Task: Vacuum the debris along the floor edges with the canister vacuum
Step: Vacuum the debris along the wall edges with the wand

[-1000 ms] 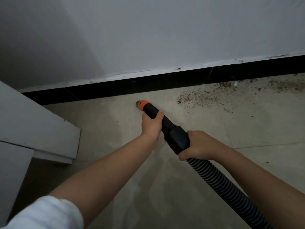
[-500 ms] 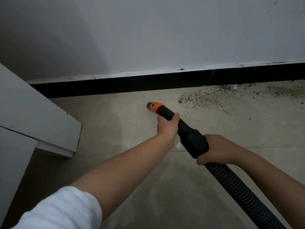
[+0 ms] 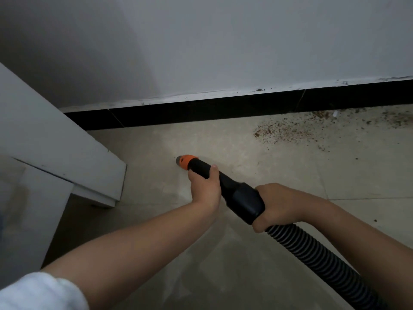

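on the tiled floor [image 3: 257,253] below the black baseboard [image 3: 201,111]: left hand [image 3: 204,189] wrapped round the black nozzle tube [image 3: 202,167], right hand [image 3: 278,205] curled round the hose cuff [image 3: 243,201] where the ribbed hose [image 3: 312,253] joins. orange tip [image 3: 186,161] sits low over bare tile, well apart from the brown debris [image 3: 283,133] lying to the right by the baseboard. judged mid-sweep. next move likely calls for swinging the tip right, close along the edge.
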A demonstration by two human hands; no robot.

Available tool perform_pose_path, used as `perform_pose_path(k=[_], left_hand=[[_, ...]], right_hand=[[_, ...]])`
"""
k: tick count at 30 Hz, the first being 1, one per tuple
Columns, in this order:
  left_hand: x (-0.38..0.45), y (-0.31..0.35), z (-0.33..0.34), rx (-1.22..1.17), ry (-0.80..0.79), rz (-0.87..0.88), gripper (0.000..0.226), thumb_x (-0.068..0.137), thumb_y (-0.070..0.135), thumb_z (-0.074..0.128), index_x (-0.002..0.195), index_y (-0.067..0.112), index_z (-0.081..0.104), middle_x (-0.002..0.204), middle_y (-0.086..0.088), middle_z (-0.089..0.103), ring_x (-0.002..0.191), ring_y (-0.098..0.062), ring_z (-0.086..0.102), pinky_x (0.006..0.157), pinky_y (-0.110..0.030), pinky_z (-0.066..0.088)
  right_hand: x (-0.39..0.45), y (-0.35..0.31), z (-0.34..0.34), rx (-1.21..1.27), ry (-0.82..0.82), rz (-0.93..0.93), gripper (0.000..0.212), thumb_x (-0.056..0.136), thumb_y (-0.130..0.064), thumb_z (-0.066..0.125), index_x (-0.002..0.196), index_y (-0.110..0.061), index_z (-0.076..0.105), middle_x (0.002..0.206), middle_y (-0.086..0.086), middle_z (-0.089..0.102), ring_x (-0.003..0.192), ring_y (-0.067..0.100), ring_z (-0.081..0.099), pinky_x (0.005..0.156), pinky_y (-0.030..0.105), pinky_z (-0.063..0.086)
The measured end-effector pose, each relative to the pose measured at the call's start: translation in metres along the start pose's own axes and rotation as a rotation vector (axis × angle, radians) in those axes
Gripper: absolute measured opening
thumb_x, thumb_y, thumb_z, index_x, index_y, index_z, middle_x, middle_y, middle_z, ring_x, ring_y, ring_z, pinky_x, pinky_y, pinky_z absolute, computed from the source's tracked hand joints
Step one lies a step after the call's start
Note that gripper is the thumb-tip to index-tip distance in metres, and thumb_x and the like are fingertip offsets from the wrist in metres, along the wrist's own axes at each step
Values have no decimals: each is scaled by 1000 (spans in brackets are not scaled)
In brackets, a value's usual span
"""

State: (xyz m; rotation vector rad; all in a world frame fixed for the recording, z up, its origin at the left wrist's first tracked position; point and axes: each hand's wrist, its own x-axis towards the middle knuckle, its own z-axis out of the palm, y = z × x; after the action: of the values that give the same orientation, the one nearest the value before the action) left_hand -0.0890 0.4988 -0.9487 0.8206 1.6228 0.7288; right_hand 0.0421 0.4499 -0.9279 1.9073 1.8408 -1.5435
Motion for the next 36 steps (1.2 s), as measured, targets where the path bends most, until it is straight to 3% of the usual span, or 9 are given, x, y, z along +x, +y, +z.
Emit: perform_pose_path(k=[5, 11, 15, 19, 23, 29, 31, 33, 36], left_hand=[[0, -5, -14, 55, 50, 19, 58, 98, 26, 43, 148, 14, 17, 132, -10, 49, 117, -26, 51, 94, -29, 40], [14, -7, -23, 84, 28, 62, 57, 97, 25, 45, 147, 13, 20, 134, -9, 48, 118, -25, 50, 101, -31, 39], [24, -1, -13, 76, -69, 57, 61, 96, 26, 46, 148, 16, 15, 138, -10, 44, 121, -28, 49, 106, -41, 39], [25, 9, 14, 52, -192, 48, 57, 96, 25, 48, 146, 16, 21, 138, -11, 44, 121, -30, 49, 104, -45, 41], [15, 10, 50, 53, -340, 9, 53, 95, 24, 49, 143, 14, 28, 135, -12, 47, 119, -30, 50, 100, -45, 45], [3, 12, 100, 134, -441, 7, 55, 94, 26, 52, 142, 11, 30, 136, -13, 47, 119, -31, 50, 99, -45, 46], [0, 13, 114, 155, -456, -3, 55, 94, 27, 52, 142, 12, 30, 136, -12, 46, 118, -30, 51, 93, -43, 49], [-3, 15, 125, 186, -468, -8, 54, 94, 29, 51, 142, 13, 31, 134, -11, 47, 115, -29, 53, 78, -36, 53], [-6, 17, 138, 235, -468, -1, 55, 95, 32, 49, 143, 15, 28, 135, -10, 46, 112, -28, 54, 62, -29, 50]], right_hand=[[8, -10, 14, -41, 10, -31, 35, 69, -24, 75, 72, -23, 41, 77, -5, 50, 73, 12, 56, 57, 21, 43], [17, -17, 25, -16, 58, -20, 35, 69, -26, 75, 73, -23, 40, 76, -7, 49, 71, 11, 54, 53, 20, 42], [18, -16, 24, 23, 126, 26, 34, 69, -28, 75, 75, -21, 42, 77, -6, 49, 80, 16, 58, 59, 24, 45], [-1, -1, 8, 34, 203, 103, 33, 69, -30, 74, 83, -18, 46, 77, -5, 50, 75, 15, 57, 57, 24, 44], [-29, 22, -1, 62, 234, 198, 34, 69, -28, 75, 76, -21, 42, 77, -5, 50, 65, 6, 51, 54, 21, 43], [-55, 55, -7, 99, 314, 288, 38, 68, -29, 75, 88, -15, 46, 78, -4, 50, 67, 9, 51, 54, 23, 42], [-61, 65, -12, 98, 307, 303, 37, 69, -28, 75, 90, -13, 47, 77, -3, 49, 66, 9, 50, 53, 23, 41], [-65, 74, -18, 109, 300, 304, 36, 70, -28, 75, 90, -13, 48, 76, -4, 49, 66, 8, 51, 54, 22, 42], [-68, 86, -22, 123, 305, 306, 37, 70, -27, 75, 92, -13, 49, 77, -4, 49, 76, 16, 55, 57, 24, 44]])
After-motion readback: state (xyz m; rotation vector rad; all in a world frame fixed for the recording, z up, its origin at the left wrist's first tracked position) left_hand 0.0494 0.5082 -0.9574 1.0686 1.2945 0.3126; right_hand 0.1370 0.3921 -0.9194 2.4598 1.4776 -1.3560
